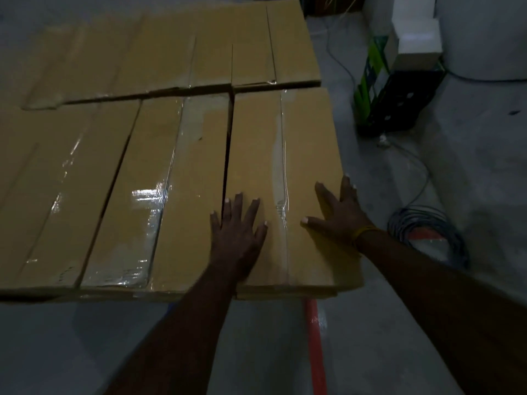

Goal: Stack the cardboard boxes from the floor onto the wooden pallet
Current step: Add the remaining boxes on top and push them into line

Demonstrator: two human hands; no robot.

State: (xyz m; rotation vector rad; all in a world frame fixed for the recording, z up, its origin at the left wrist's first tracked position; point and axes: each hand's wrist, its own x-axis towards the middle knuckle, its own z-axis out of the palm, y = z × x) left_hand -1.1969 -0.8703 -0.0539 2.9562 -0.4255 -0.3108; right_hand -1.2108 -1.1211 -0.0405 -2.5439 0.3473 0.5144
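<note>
Hands flat, fingers spread: left hand [238, 229] and right hand [339, 212] press the box [285, 178] at the stack's near right corner, likely squaring it up.

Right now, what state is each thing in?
Left hand: open, flat on the near-right box top.
Right hand: open, fingers spread, at that box's right edge.
Near-right box: lying flat, taped shut, a dark gap on its left side.
Neighbouring boxes: flat, taped, side by side.
Far row of boxes: flat, taped.
Cable: coiled on the floor.
</note>
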